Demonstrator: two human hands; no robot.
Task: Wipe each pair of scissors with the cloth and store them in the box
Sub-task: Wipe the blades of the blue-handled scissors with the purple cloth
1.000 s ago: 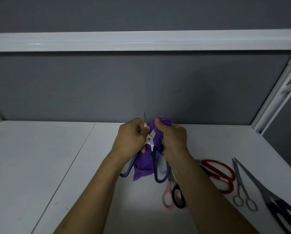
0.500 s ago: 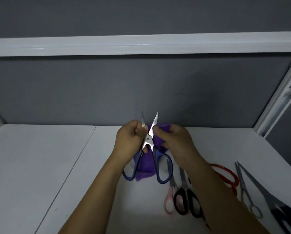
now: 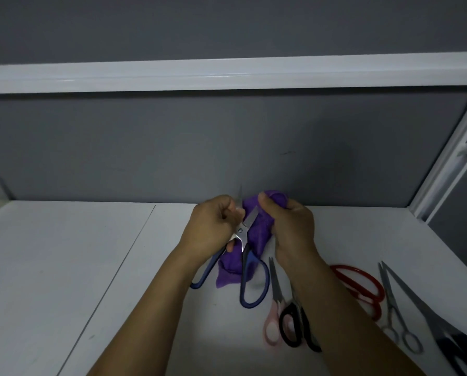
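Holding the blue-handled scissors (image 3: 245,260) spread above the counter (image 3: 91,267), the left hand (image 3: 210,226) curls its fingers (image 3: 227,210) round one blade near the pivot, tips toward 12 o'clock, which exposes the other blade. The right hand (image 3: 292,226) pinches the purple cloth (image 3: 256,226) closed around that blade; wiping appears under way. At 4 o'clock on the counter lie a pink-handled pair (image 3: 271,327), black-handled pair (image 3: 292,327), red-handled pair (image 3: 359,280), all-metal pair (image 3: 395,316) and large dark-handled pair (image 3: 449,335), probably awaiting cleaning. No box is identifiable.

Bare left hand (image 3: 210,226), bare right hand (image 3: 292,226) (2 forearms (image 3: 159,299) unsleeved).
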